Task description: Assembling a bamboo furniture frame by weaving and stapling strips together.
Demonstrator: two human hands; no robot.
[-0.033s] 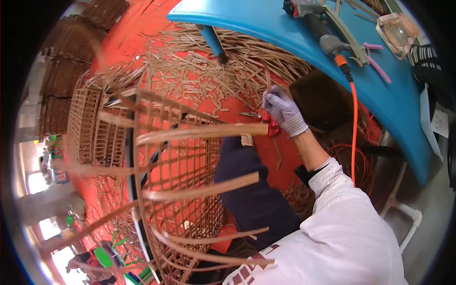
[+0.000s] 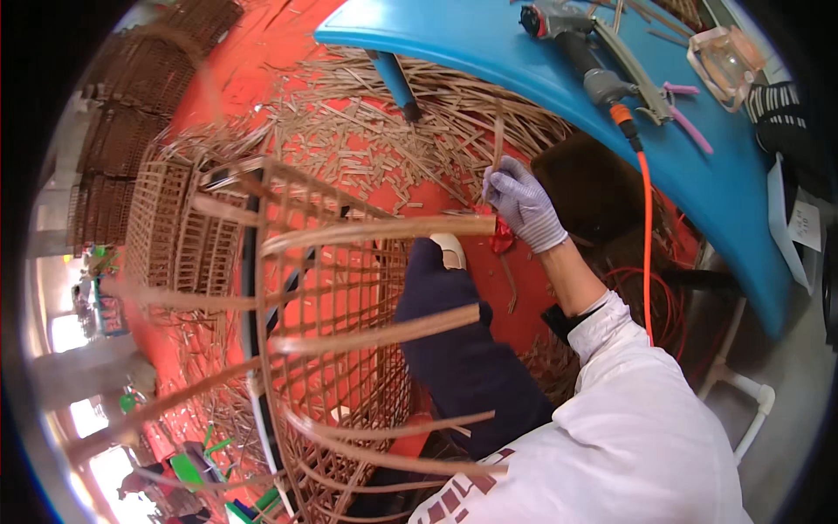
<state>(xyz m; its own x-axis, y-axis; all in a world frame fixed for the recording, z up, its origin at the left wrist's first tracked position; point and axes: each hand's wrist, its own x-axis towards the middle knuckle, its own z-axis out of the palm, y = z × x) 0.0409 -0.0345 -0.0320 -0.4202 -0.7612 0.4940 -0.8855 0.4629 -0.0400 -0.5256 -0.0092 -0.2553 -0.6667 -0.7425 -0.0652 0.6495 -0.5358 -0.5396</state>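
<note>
My right hand (image 2: 526, 208), in a pale lilac-grey glove, is closed beyond my right knee. A thin brown cane strip (image 2: 498, 135) stands up from its fingertips. Just beneath the glove shows the red handle of a cutter-like hand tool (image 2: 504, 236); its metal tip points left, and the palm hides how it is gripped. To the left, a large openwork basket (image 2: 336, 306) of brown woven strips leans beside my leg. Several loose strip ends (image 2: 393, 327) curve out from it toward me. My left hand is outside the picture.
A blue table (image 2: 454, 44) at the upper right bears an air nailer (image 2: 585, 61) with an orange hose (image 2: 648, 227), plus pink-handled pliers (image 2: 690, 127). Cut strips (image 2: 367, 131) litter the red floor. Stacked baskets (image 2: 131, 122) stand far left. A dark box-like object (image 2: 589, 183) is beside my hand.
The basket and its loose strips have shifted slightly. The strip at my right fingertips reaches higher and more upright. More of my shoe shows; my right hand has hardly moved.
</note>
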